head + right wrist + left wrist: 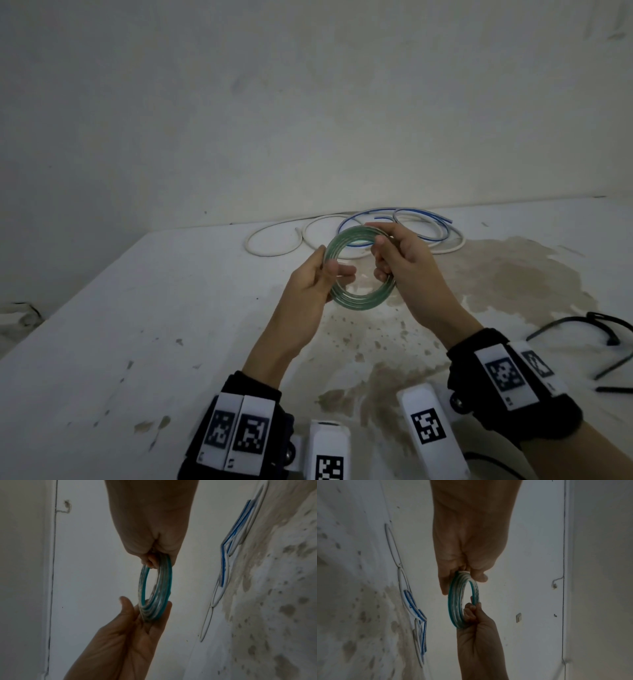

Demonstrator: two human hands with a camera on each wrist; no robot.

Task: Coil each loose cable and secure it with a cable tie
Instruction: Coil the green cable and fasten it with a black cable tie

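Green coil [356, 270] is wound and we pinch it above the worktop [137, 308] in both hands' grip, left [315, 277] and right [407, 260], untied; beyond it, white [274, 240] and blue [411, 222] cables lie loose.

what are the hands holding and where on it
Both hold the green cable coil above the table: the left hand pinches its left side, the right hand grips its right side.
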